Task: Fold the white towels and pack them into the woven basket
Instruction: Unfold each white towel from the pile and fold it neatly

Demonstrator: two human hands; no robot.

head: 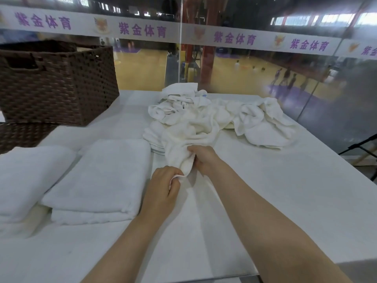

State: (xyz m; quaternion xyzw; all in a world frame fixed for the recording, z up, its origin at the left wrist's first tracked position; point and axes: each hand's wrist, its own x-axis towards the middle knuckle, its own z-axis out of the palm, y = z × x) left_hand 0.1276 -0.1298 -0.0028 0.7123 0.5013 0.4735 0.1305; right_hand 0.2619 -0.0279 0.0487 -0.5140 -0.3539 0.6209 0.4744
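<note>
We pinch one corner of the crumpled towel (pixel 189 135) in both hands, left hand (pixel 165 184) nearer us, right hand (pixel 202 158) beyond, its bulk trailing away from our fingers.

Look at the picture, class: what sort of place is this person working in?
Probably a sports hall: behind a glass wall lies a wooden court floor, under a banner with purple characters.

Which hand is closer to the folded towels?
Left. The left hand sits just beside the folded towels; the right hand is farther off, past it.
</note>
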